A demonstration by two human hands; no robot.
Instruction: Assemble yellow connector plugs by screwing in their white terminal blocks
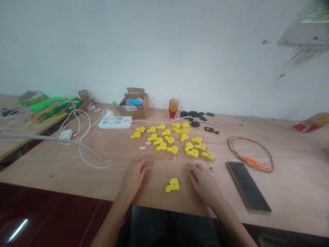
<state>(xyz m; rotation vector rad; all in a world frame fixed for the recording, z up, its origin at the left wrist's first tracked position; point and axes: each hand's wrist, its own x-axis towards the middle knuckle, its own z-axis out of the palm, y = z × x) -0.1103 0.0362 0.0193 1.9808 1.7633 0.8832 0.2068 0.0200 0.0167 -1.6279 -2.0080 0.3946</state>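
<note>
Bare forearms (228,216) reach over the edge of a plywood bench (64,175), hands apart on the wood. The left hand (133,180) lies loosely curled, holding nothing visible. The right hand (204,183) rests with its fingertips (194,173) over a small purplish bit (190,169); whether they grip it cannot be told. Between the hands, touching neither, sits a yellow plastic piece (172,185) with a small metal pin set in it. Just beyond lies a loose cluster of similar yellow pieces (167,140), their pins jutting out, with tiny loose bits (211,170) near the right hand and white connectors (142,148) to the left. Farther out are black plastic parts (194,118), a coil of twisted wire (250,154), a smartphone (248,187) and a power strip (115,122). A careless sweep of the right wrist could knock the tiny bits away or snag the pins, while a tipped bottle of amber liquid (173,108) could wet the cables.
</note>
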